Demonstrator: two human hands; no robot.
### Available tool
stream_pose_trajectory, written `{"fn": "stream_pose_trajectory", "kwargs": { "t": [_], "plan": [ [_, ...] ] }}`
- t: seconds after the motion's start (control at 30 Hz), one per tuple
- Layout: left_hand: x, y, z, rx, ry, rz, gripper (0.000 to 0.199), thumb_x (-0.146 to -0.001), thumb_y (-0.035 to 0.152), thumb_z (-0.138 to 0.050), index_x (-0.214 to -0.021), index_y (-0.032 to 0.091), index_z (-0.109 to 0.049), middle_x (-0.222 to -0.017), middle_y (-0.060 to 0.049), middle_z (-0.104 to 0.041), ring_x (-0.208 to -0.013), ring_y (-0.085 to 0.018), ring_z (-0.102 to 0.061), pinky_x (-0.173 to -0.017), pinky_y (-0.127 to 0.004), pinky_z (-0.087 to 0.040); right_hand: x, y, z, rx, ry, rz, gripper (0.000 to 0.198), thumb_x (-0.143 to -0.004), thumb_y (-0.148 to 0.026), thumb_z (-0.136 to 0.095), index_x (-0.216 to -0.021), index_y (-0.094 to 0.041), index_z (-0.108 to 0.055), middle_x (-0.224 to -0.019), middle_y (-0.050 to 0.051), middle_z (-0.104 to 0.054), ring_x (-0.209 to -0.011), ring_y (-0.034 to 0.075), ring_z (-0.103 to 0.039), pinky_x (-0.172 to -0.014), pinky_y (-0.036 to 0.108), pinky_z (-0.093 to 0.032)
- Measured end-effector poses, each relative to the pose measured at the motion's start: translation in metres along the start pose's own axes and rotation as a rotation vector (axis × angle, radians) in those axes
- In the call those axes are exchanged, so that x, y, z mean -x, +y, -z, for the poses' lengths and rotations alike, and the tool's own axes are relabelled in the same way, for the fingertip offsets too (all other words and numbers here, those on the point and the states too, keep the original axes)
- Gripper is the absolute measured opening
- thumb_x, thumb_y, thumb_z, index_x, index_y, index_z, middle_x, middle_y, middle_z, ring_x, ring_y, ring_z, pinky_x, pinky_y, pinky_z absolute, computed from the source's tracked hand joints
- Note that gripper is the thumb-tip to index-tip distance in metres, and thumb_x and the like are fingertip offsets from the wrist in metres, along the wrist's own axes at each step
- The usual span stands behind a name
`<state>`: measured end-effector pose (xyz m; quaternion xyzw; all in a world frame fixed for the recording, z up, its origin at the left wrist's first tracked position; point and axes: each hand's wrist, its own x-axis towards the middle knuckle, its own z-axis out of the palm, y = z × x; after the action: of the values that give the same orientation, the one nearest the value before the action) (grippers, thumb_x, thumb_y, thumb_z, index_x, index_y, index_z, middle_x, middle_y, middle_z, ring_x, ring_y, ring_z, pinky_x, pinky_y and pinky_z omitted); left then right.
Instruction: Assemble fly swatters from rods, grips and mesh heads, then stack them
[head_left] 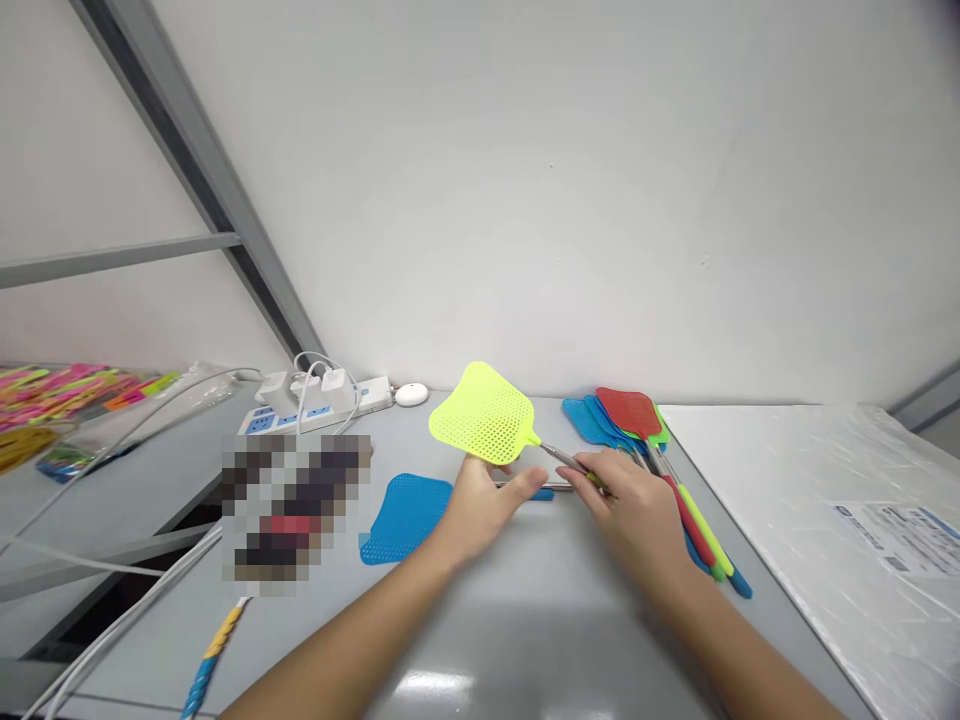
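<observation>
A yellow fly swatter [484,415] is raised above the table, its perforated head pointing left and its metal shaft running right. My right hand [630,500] is closed round its handle end. Below the swatter head is my left hand [480,505], thumb stretched to the right and apart from the fingers, which the yellow head partly hides. On the table lies a blue fly swatter [409,520]; my left hand covers part of its shaft. Beyond my right hand is a pile of several swatters, with a red fly swatter [628,412] on top.
A power strip [319,410] with white chargers and cables stands by the wall, beside a round white case [411,395]. A wrapped white board [825,520] lies right. Colourful packed items [82,400] and a metal frame [217,200] are left. Part of the table is pixelated.
</observation>
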<state>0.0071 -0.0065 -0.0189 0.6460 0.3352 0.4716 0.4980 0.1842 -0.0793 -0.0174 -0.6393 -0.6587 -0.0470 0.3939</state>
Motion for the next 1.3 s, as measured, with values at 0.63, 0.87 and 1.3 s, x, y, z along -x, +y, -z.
{"fn": "stream_pose_trajectory", "kwargs": {
  "t": [0.63, 0.87, 1.3],
  "plan": [
    [-0.006, 0.007, 0.001, 0.366, -0.22, 0.224, 0.03, -0.091, 0.042, -0.054, -0.103, 0.017, -0.066, -0.1, -0.01, -0.068, -0.093, -0.022, -0.062, -0.086, -0.039, -0.048, -0.003, -0.017, 0.004, -1.087, -0.78, -0.636, 0.038, -0.09, -0.056, -0.048, -0.08, -0.02, -0.057, -0.053, -0.009, -0.025, -0.045, 0.007, -0.015, -0.042, 0.023, -0.014],
    [-0.003, 0.006, -0.001, 0.407, -0.376, 0.263, 0.028, -0.087, 0.038, -0.061, -0.1, 0.014, -0.069, -0.096, -0.008, -0.065, -0.076, -0.014, -0.058, -0.074, -0.03, -0.047, 0.0, -0.024, 0.0, -1.143, -0.69, -0.645, 0.032, -0.089, -0.053, -0.052, -0.09, -0.021, -0.054, -0.056, -0.009, -0.034, -0.044, 0.006, -0.02, -0.04, 0.022, -0.017],
    [0.001, 0.007, -0.006, 0.341, -0.341, 0.201, 0.029, -0.083, 0.04, -0.065, -0.096, 0.015, -0.07, -0.076, -0.004, -0.063, -0.071, -0.014, -0.057, -0.075, -0.029, -0.046, 0.003, -0.024, -0.004, -1.152, -0.682, -0.712, 0.035, -0.09, -0.053, -0.049, -0.086, -0.019, -0.055, -0.053, -0.009, -0.039, -0.039, 0.004, -0.023, -0.039, 0.02, -0.018]
  ]
}}
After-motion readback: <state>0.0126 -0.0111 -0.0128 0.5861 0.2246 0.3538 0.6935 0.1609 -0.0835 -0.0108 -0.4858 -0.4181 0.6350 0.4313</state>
